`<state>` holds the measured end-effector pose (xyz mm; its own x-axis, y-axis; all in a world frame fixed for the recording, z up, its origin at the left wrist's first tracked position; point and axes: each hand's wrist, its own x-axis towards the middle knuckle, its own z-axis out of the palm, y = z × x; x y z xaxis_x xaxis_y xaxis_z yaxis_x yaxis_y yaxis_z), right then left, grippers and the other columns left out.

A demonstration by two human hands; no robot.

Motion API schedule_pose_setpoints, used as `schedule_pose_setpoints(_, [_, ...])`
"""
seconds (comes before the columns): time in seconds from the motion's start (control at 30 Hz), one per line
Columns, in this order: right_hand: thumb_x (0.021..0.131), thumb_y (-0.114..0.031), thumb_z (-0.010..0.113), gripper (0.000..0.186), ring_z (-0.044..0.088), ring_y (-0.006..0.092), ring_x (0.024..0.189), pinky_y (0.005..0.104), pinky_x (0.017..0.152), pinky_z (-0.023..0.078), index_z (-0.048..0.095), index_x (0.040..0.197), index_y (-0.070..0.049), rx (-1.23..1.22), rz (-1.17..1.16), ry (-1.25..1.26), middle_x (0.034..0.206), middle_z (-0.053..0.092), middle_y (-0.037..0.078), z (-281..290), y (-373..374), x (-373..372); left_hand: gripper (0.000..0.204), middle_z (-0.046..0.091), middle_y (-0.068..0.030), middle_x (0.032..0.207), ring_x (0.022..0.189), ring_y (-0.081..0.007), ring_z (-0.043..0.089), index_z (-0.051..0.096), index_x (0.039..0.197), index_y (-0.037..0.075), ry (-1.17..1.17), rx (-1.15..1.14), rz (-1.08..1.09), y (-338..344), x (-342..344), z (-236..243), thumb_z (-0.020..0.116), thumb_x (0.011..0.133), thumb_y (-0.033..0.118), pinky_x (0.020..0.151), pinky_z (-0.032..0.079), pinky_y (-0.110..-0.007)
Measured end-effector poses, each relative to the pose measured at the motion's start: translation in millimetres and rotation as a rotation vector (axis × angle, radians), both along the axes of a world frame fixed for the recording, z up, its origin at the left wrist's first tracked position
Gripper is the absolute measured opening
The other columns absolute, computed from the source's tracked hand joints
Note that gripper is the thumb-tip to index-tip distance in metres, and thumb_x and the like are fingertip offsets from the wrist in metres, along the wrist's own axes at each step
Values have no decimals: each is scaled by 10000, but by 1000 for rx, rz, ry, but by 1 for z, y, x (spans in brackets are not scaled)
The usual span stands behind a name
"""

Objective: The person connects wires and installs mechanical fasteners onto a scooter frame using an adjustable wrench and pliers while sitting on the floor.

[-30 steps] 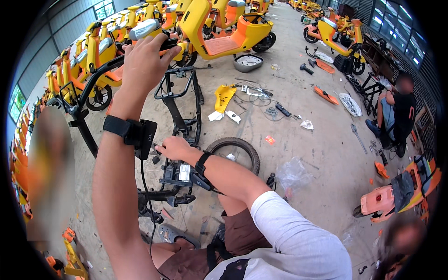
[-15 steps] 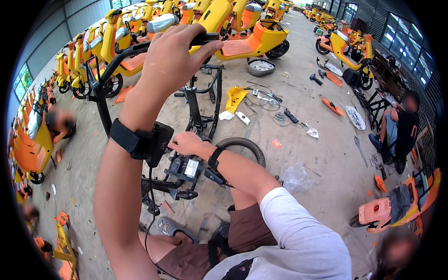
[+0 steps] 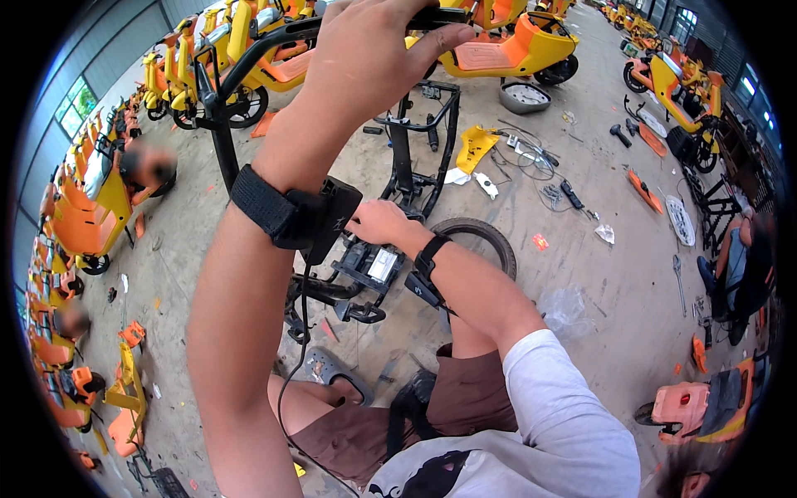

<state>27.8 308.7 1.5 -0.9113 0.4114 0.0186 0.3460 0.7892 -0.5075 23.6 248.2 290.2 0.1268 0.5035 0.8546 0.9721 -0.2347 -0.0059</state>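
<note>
My left hand (image 3: 365,50) is wrapped over a black metal tube (image 3: 290,33) at the top of a bare black scooter frame (image 3: 404,149), its thumb stretched along the tube. Lower down, my right hand (image 3: 383,222) reaches in among the frame parts with curled fingers. Its fingertips are partly hidden by the black box strapped to my left wrist (image 3: 332,217), so what they hold cannot be made out. Just below that hand sits a boxy part with a silver label (image 3: 383,266), fixed in the frame. A wheel (image 3: 502,246) shows behind my right forearm.
Rows of yellow and orange scooters (image 3: 519,50) stand beyond and to the left. On the floor are a yellow panel (image 3: 476,148), tangled cables (image 3: 531,158), a grey tub (image 3: 525,97), a wrench (image 3: 679,282) and clear plastic (image 3: 567,311). Another person (image 3: 735,266) sits at right.
The view has turned, so the scene sits further right and slightly higher. My left hand keeps its hold on the tube; my right hand stays low among the frame parts.
</note>
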Motion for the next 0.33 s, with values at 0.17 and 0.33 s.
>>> schedule_pose_setpoints(0.17, [947,-422,484,427,655,388,930,474,832,494,646,1122,-67,-97,-526,334,943,694,211,12,11,-3,313,663,-127,860,848,-305,621,646,924,43,24,26,-39,7,1,-1,680,871,350,801,435,-405])
schedule_pose_setpoints(0.33, [942,-331,503,367,645,414,953,504,866,476,530,1169,-44,-423,-783,592,1032,672,231,11,18,-16,401,666,-212,889,880,-357,634,654,914,-18,10,-31,-32,5,-3,-2,655,888,383,833,459,-447])
